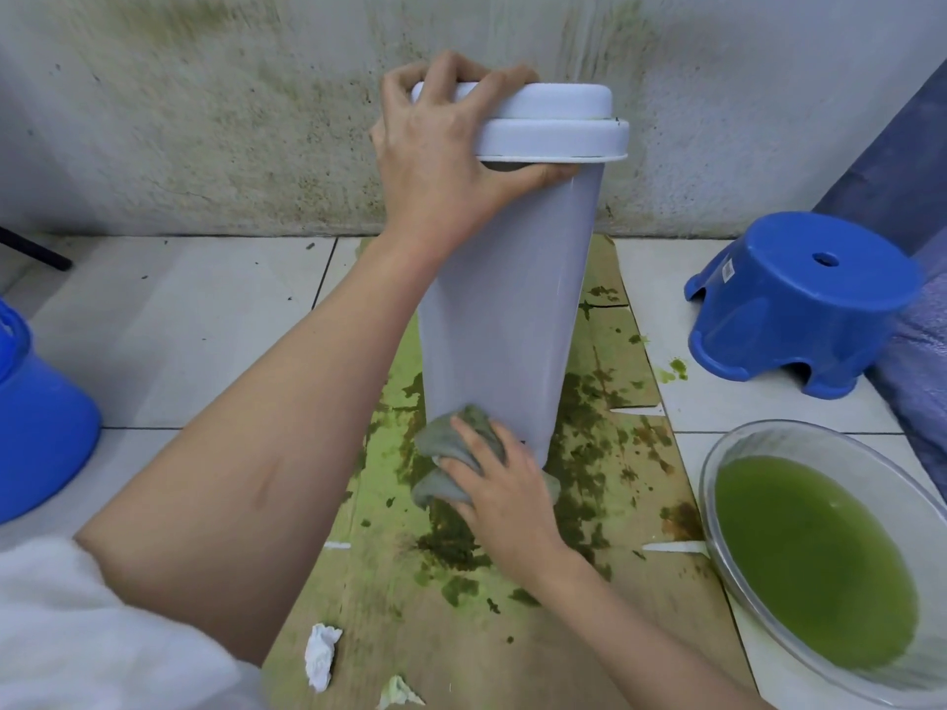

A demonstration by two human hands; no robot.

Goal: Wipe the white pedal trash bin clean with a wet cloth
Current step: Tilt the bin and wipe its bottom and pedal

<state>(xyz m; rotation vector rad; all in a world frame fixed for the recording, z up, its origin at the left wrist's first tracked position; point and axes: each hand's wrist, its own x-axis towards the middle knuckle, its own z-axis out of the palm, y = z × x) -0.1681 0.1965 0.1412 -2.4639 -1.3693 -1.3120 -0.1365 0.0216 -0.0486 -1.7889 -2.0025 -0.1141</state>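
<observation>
The white pedal trash bin (512, 299) stands upright on stained cardboard in the middle of the head view, lid closed. My left hand (440, 161) grips its top left, fingers over the lid and thumb under the rim. Low on the bin's front, my right hand (499, 484) presses a crumpled grey wet cloth (451, 453) against the base. The pedal is hidden behind the cloth and hand.
Flattened cardboard (604, 581) smeared with green-brown grime lies under the bin. A clear bowl (717, 453) of green water sits at the right, a blue stool (799, 304) behind it, a blue bucket (36, 417) at the left. Crumpled tissues (322, 653) lie near me. A stained wall is close behind.
</observation>
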